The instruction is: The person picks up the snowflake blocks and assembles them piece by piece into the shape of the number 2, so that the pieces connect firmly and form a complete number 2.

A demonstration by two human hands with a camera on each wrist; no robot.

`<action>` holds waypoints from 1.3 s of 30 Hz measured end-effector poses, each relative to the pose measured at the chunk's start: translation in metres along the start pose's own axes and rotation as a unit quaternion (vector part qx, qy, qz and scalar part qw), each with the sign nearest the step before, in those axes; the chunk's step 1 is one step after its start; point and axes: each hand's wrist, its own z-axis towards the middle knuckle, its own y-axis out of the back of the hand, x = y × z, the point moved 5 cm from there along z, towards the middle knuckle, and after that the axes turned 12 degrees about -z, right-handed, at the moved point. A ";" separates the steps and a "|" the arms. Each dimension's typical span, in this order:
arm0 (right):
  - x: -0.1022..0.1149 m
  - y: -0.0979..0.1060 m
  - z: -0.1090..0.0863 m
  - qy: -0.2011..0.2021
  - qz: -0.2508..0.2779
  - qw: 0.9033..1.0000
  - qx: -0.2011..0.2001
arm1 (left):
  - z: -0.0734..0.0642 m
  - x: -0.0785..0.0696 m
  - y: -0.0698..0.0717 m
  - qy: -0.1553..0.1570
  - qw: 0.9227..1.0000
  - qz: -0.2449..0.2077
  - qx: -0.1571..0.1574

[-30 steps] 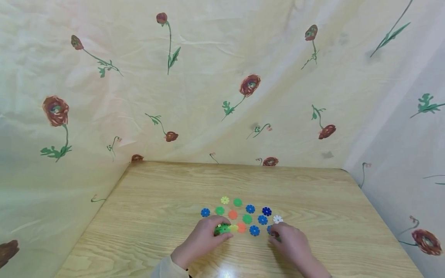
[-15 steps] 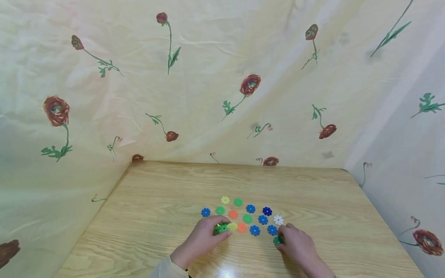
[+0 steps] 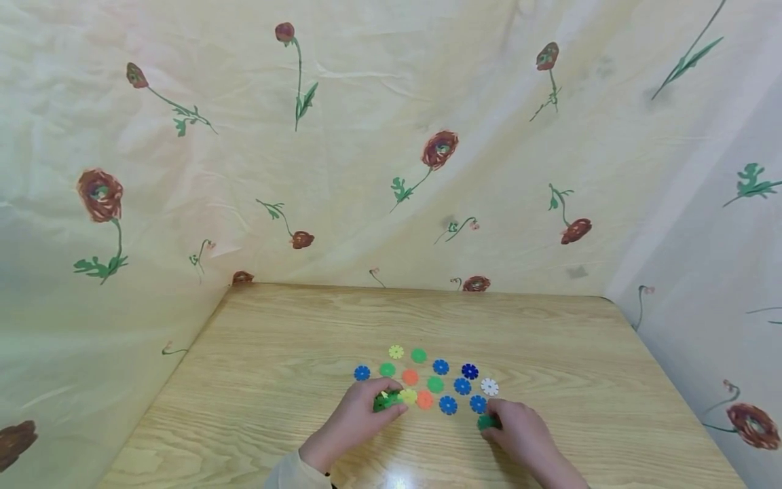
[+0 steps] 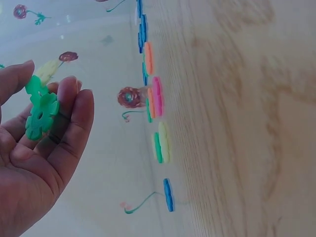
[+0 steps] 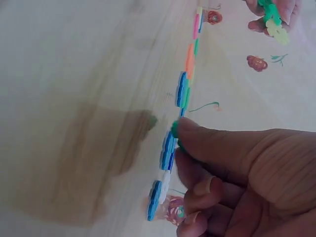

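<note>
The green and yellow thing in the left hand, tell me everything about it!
The green and yellow thing looks like plastic: flat, notched, flower-shaped discs that seem slotted together at angles. One green disc has a hole in its middle; a pale yellow disc sticks out. The left hand holds it above the table.

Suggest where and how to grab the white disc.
I'd pinch the white disc by opposite edges of its notched rim, coming from the right. It lies flat on the table, offering only a thin edge, and blue discs crowd its left side. The right hand is nearest but would probably need to release its green piece first.
</note>
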 end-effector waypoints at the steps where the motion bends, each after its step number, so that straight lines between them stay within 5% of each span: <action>1: 0.001 0.000 0.000 0.004 0.007 1.000 -0.006 | 0.000 0.000 0.000 0.001 1.000 -0.001 -0.001; 9: 0.015 0.006 -0.003 0.046 0.076 0.996 -0.032 | 0.001 -0.002 -0.001 -0.005 0.999 -0.035 -0.001; 14: 0.034 0.010 -0.007 0.109 0.136 0.984 -0.039 | 0.000 -0.007 -0.004 -0.015 0.996 -0.082 0.009; 20: 0.055 0.017 -0.012 0.141 0.162 0.971 -0.102 | 0.000 -0.012 -0.009 -0.013 0.994 -0.106 0.027; 32: 0.077 0.028 -0.018 0.172 0.118 0.949 -0.238 | 0.001 -0.013 -0.014 -0.036 0.990 -0.128 0.047; 39: 0.083 0.025 -0.020 0.204 0.011 0.924 -0.322 | 0.002 -0.010 -0.014 -0.013 0.991 -0.126 0.041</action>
